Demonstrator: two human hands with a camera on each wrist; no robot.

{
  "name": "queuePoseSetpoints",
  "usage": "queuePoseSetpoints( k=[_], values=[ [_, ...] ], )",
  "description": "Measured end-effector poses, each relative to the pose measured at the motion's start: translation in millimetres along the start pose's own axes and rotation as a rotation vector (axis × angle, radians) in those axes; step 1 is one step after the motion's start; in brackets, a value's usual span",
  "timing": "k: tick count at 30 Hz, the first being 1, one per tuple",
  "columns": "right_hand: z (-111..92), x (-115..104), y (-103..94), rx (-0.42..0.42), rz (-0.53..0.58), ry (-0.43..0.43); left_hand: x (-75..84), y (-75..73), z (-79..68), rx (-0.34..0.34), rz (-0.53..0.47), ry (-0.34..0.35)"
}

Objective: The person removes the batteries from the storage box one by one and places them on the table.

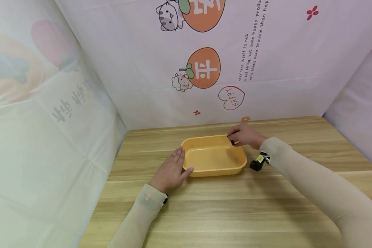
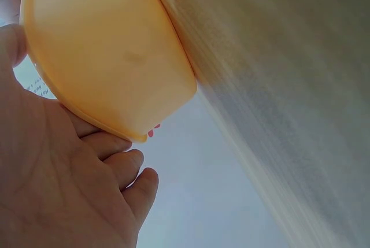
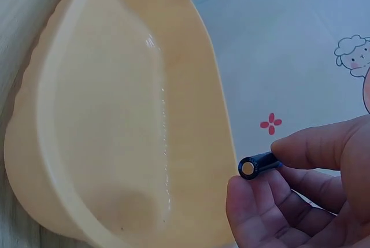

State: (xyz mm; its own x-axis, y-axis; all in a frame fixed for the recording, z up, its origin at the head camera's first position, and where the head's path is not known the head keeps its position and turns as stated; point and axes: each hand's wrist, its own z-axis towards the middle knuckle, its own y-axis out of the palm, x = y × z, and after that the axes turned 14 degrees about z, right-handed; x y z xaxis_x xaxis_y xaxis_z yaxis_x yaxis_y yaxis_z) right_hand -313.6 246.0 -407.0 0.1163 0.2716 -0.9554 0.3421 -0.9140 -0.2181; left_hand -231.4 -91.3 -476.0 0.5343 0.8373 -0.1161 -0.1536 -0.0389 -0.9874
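A yellow-orange plastic tray sits on the wooden table, and nothing lies on the part of its floor that shows. My left hand rests along its left end, fingers stretched against the rim and thumb spread at the front left corner. In the left wrist view the fingers touch the tray's rim. Over the tray's back right corner, my right hand pinches a small dark battery between thumb and fingers. Its round metallic end faces the right wrist camera; the rest is partly hidden by the fingers.
The wooden table extends around the tray. Behind it hangs a white printed cloth, with another cloth along the left side. A black wrist camera juts from the right sleeve, close to the tray's right end.
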Motion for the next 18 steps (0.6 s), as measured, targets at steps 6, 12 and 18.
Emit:
queuePoseSetpoints(
  k=[6,12,18],
  values=[
    [-6.6,-2.6,-11.4,0.033,-0.029,0.004,-0.3,0.8,0.2,0.013,0.007,0.001],
    [-8.6,0.5,-22.7,0.044,-0.014,0.012,-0.7,1.4,-0.6,0.017,-0.004,0.003],
    [-8.7,9.1,-36.1,0.052,-0.004,0.009,-0.3,0.6,0.1,0.011,-0.003,0.006]
  ],
)
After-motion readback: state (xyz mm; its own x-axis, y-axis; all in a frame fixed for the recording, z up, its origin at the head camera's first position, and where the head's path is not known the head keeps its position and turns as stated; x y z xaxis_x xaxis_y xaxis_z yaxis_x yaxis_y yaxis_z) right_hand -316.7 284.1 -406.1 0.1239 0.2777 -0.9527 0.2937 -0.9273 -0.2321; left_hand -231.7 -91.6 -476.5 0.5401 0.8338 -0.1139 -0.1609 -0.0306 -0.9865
